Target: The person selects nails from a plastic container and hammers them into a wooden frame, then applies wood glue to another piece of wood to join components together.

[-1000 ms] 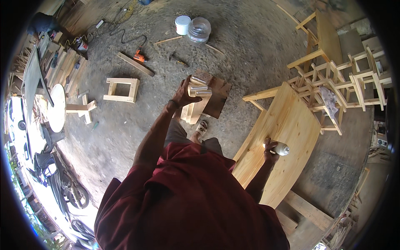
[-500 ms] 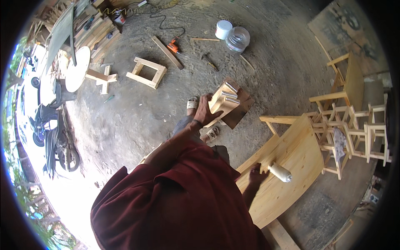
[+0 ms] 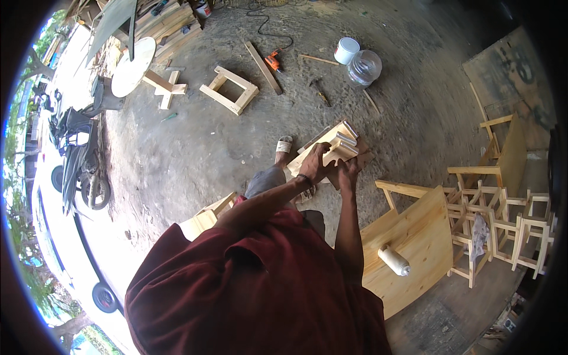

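Just ahead of my feet is a pale wooden piece (image 3: pixel 328 142) with several parallel edges, each carrying a whitish strip that looks like glue. My left hand (image 3: pixel 318 163) is closed on its near side. Against the lower right end of the same piece, the fingers of my right hand (image 3: pixel 348 171) are bent and pressed to the wood. Brown boards (image 3: pixel 362 152) lie partly hidden under it. A cream-coloured bottle (image 3: pixel 393 260) rests on the wooden tabletop (image 3: pixel 414 236) to my right, apart from both hands.
Several small wooden stool frames (image 3: pixel 503 219) are stacked at the right. Ahead on the floor lie a wooden frame (image 3: pixel 231 89), an orange power tool (image 3: pixel 272 61), a hammer (image 3: pixel 320 93), a white bucket (image 3: pixel 347 50) and a clear tub (image 3: pixel 364 68). A motorbike (image 3: pixel 83 160) stands left.
My right hand has moved from beside the bottle on the tabletop to the wooden piece. My left hand has stayed on that piece, and the whole view has turned somewhat.
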Available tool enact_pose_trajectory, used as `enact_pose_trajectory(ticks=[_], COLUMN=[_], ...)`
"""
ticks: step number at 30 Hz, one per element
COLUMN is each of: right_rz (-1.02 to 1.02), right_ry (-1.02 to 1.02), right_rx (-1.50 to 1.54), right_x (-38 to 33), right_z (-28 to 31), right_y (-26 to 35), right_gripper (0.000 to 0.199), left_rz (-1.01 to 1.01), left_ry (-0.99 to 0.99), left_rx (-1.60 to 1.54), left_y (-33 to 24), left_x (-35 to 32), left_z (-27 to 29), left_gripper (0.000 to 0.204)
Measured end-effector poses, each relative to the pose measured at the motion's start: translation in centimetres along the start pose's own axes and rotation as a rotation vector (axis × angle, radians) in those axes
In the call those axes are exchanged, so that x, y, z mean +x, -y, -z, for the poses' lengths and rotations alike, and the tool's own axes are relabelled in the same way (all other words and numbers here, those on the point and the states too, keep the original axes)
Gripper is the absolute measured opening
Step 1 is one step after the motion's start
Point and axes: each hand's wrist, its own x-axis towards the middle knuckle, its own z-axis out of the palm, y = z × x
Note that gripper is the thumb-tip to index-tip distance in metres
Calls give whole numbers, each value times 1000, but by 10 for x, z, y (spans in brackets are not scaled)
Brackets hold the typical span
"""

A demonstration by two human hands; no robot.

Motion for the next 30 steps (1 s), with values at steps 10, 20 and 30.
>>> enact_pose_trajectory(ticks=[10, 20, 30], right_rz=[67, 73, 64], right_ry=[-21, 238, 504], right_rx=[-196, -226, -527], right_x=[-60, -129, -64], right_z=[-10, -87, -203], right_y=[21, 95, 69], right_gripper=[31, 30, 43], left_rz=[32, -264, 371], left_ry=[195, 409, -156], left_rx=[-46, -103, -194], left_y=[8, 28, 99], left_x=[-12, -78, -93], left_z=[35, 148, 320], left_gripper=[54, 32, 37])
